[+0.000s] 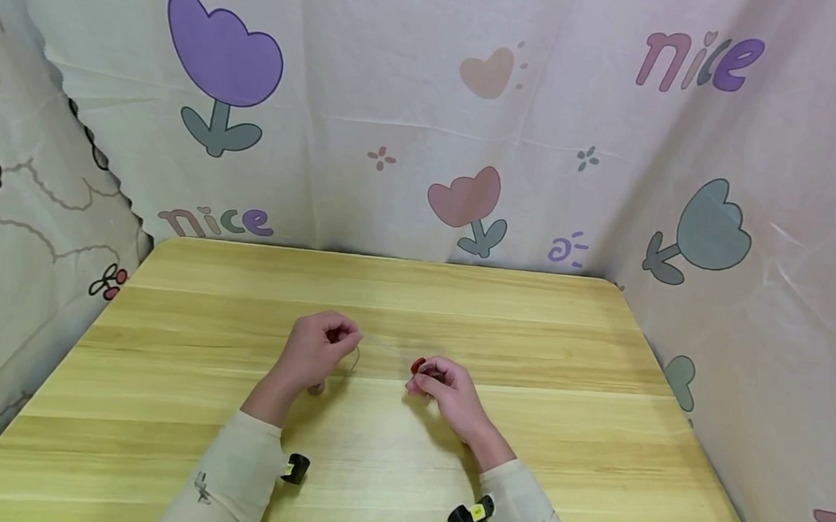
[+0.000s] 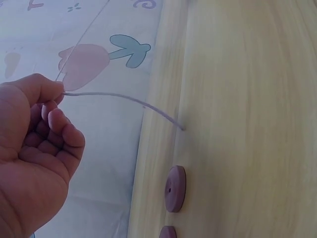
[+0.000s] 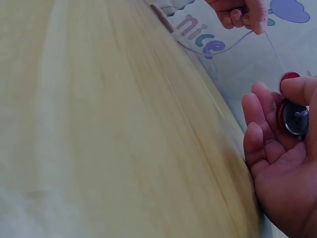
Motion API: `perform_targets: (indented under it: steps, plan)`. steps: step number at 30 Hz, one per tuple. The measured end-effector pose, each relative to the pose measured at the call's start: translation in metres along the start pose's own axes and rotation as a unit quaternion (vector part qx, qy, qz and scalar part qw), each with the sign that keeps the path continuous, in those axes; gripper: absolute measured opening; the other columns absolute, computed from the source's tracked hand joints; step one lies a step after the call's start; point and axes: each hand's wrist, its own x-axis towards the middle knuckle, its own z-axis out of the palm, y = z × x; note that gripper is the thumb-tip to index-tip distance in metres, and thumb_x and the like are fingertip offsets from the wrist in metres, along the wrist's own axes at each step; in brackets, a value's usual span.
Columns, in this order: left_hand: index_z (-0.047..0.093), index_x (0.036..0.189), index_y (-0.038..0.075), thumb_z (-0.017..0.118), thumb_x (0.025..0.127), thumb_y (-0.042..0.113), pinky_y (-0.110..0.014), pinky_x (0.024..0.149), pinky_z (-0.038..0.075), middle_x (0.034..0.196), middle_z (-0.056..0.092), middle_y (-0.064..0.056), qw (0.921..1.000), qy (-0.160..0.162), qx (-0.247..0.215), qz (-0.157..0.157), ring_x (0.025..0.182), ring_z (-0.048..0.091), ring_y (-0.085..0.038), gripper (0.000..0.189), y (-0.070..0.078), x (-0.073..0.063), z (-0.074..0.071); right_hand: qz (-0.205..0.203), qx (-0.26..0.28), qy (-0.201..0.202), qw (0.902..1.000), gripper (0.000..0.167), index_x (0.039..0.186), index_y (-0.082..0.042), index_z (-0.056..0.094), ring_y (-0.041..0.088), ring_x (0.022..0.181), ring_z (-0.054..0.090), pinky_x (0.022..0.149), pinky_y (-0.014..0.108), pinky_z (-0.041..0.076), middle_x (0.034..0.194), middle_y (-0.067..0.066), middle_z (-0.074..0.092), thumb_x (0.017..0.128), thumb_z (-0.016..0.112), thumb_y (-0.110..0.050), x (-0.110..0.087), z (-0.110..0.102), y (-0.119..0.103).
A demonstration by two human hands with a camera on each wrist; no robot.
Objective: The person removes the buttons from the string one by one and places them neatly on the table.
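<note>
My left hand (image 1: 315,349) pinches a thin pale string (image 2: 124,97) between thumb and forefinger. One end of the string curves down beside this hand; the other length runs across to my right hand (image 1: 449,387). There the thumb presses on a red button (image 3: 289,77), where the string arrives. A black button (image 3: 295,119) with a red one behind it lies against the curled fingers of the same hand. Below the left hand, a mauve-brown button (image 2: 174,188) sits on the table, and part of a second mauve button (image 2: 169,231) shows at the lower edge of the left wrist view.
Both hands are over a light wood-grain table (image 1: 387,291). A printed cloth (image 1: 372,67) with tulips and lettering hangs behind it and at its sides. Small black devices, one a wrist camera (image 1: 295,469), are strapped at the cuffs of both pale sleeves (image 1: 232,473).
</note>
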Motion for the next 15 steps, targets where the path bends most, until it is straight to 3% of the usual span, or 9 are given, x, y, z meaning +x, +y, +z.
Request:
perform_targets:
  steps: [5,10,15]
  plan:
    - [0.07,0.089,0.008,0.069,0.095,0.012,-0.03,0.052,0.045,0.077,0.055,-0.003,1.0,0.002,-0.008,0.002,0.066,0.05,-0.021,0.008,-0.0001,-0.0004,-0.0007,0.002,-0.002,0.01,0.9999,0.023,0.117,0.011,0.051,0.034,0.084,0.065,0.071,0.032,0.051,0.093,0.023,0.066,0.099,0.055,-0.002,0.0008,0.0013,-0.0013]
    - [0.071,0.088,0.008,0.069,0.095,0.011,-0.029,0.053,0.045,0.076,0.056,-0.001,0.9998,0.009,-0.007,0.018,0.067,0.051,-0.02,0.007,-0.0014,-0.0002,0.0005,0.004,0.006,0.043,0.999,0.022,0.105,-0.002,0.035,0.034,0.079,0.066,0.066,0.032,0.05,0.086,0.023,0.066,0.098,0.055,-0.001,0.0021,0.0043,-0.0001]
    - [0.07,0.087,0.009,0.069,0.095,0.011,-0.027,0.043,0.04,0.076,0.055,-0.004,0.9996,0.007,-0.024,0.013,0.064,0.05,-0.022,0.008,-0.0004,-0.0018,0.0012,0.009,-0.008,0.064,0.9979,0.009,0.099,0.005,0.048,0.035,0.076,0.067,0.062,0.031,0.051,0.084,0.026,0.066,0.099,0.055,-0.001,0.0022,0.0069,-0.0015]
